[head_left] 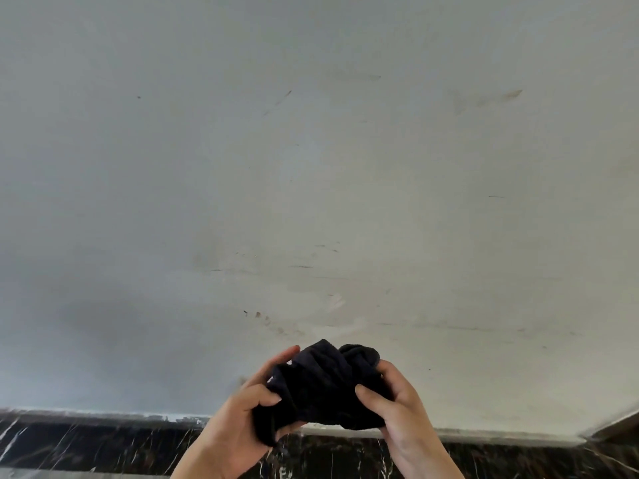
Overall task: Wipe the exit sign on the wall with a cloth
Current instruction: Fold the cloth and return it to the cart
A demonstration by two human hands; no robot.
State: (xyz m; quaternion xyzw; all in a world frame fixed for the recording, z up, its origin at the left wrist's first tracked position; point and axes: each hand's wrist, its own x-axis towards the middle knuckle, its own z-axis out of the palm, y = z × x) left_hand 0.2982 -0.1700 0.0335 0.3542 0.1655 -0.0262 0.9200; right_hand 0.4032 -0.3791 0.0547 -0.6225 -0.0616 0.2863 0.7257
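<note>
A dark navy cloth [321, 385] is bunched up between both hands at the bottom centre of the head view. My left hand [245, 409] grips its left side with thumb and fingers wrapped around it. My right hand [390, 406] holds its right side, thumb pressed into the fabric. No exit sign is in view; only bare wall fills the frame above the hands.
A scuffed, off-white wall [311, 167] with brown marks fills most of the view. A black marble skirting with white veins [103, 447] runs along the bottom. The wall meets a corner at the lower right [608, 426].
</note>
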